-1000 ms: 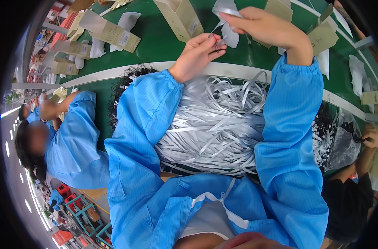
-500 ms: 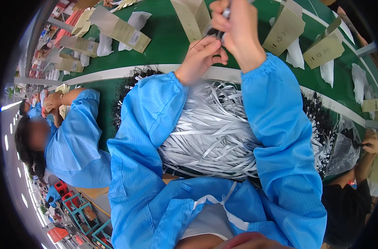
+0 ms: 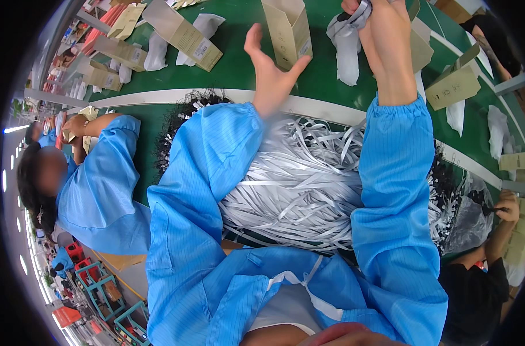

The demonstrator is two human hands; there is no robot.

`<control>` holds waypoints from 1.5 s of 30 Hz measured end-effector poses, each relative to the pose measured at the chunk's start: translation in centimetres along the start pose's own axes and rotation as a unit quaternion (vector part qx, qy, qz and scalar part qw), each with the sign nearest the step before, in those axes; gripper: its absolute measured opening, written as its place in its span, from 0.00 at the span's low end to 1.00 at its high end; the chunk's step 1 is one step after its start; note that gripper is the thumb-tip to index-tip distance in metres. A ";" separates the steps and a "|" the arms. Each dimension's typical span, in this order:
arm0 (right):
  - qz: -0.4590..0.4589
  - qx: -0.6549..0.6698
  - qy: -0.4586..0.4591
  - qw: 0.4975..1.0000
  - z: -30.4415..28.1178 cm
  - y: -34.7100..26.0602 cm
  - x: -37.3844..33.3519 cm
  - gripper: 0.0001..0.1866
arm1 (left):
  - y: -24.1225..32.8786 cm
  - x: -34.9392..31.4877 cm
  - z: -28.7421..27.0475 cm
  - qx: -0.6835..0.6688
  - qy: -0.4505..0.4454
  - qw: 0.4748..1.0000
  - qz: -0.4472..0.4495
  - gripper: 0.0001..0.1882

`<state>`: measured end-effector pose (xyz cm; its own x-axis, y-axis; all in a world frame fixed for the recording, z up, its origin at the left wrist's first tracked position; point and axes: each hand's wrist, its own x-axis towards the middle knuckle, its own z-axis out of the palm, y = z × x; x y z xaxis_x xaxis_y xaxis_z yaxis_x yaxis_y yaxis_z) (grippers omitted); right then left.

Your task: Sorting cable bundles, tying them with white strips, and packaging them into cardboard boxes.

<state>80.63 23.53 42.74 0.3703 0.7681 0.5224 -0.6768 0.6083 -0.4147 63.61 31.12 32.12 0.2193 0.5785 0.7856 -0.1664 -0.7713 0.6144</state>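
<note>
My left hand (image 3: 272, 78) is open, thumb and fingers spread, just in front of an upright beige box (image 3: 288, 37) with its top flaps up. At the upper edge my right hand (image 3: 389, 43) is closed on a shiny grey strap (image 3: 354, 16); its fingertips are partly cut off by the picture's edge. Directly below the strap is a white wrapped item (image 3: 347, 60) on the green surface; whether the strap is fastened to it I cannot tell. Between my forearms lies a large pile of silver-grey straps (image 3: 297, 184) with black cord ends (image 3: 184, 118) at its sides.
Other beige boxes (image 3: 455, 86) and white wrapped items (image 3: 155, 52) stand along the green belt (image 3: 233, 69). A pale rail (image 3: 158, 100) runs between belt and pile. Co-workers sit left, in a blue sleeve (image 3: 109, 184), and right, beside a clear plastic bag (image 3: 467, 222).
My hands were together at the top centre; now they are apart. The right has moved right with the strap, the left has opened beside the box. Boxes and wrapped items have shifted in view.
</note>
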 end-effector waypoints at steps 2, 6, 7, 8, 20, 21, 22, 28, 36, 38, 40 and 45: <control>-0.022 -0.065 0.011 0.998 0.2 0.5 -0.1 0.15 | -0.5 -0.4 0.0 -0.112 -0.078 0.980 -0.144 0.44; -0.070 -0.194 0.034 0.978 0.5 1.3 -0.3 0.15 | -1.0 0.2 -0.3 0.039 -0.138 0.985 -0.095 0.46; -0.081 -0.225 0.039 0.970 0.6 1.5 -0.3 0.15 | -0.9 0.1 -0.4 0.039 -0.138 0.985 -0.095 0.46; -0.091 -0.256 0.045 0.961 0.7 1.7 -0.4 0.15 | -0.8 -0.1 -0.4 0.051 -0.155 0.985 -0.063 0.46; -0.167 -0.519 0.050 0.837 5.3 2.3 -2.3 0.15 | 1.3 0.0 -0.5 -0.005 -0.200 0.975 -0.095 0.49; -0.160 -0.516 0.031 0.841 6.3 1.9 -2.7 0.16 | 1.4 0.0 -0.5 -0.008 -0.198 0.976 -0.092 0.49; -0.151 -0.512 0.011 0.846 7.0 1.6 -3.0 0.17 | 1.4 0.0 -0.4 -0.011 -0.196 0.976 -0.089 0.50; -0.025 -0.566 -0.001 0.824 7.1 1.3 -1.9 0.24 | 0.9 -0.3 -0.3 -0.037 -0.214 0.966 -0.142 0.50; -0.134 -0.684 -0.032 0.716 4.1 -0.3 -1.9 0.19 | 0.6 -0.3 -0.2 -0.033 -0.203 0.967 -0.147 0.50; -0.153 -0.703 -0.039 0.694 4.5 -1.4 -1.9 0.26 | 0.5 -0.3 -0.2 -0.042 -0.172 0.976 -0.128 0.49; -0.171 -0.723 -0.041 0.668 5.2 -2.7 -2.3 0.33 | 0.3 -0.2 0.2 -0.060 -0.164 0.977 -0.119 0.49; 0.106 -0.771 -0.004 0.628 11.7 -3.9 -3.7 0.32 | -0.9 -0.7 0.1 -0.109 -0.139 0.978 -0.107 0.49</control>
<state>74.47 15.97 51.16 0.3684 0.8673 0.3348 0.7133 -0.0327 -0.7001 63.66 31.33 31.02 0.5190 0.6029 0.6060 -0.2831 -0.5476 0.7874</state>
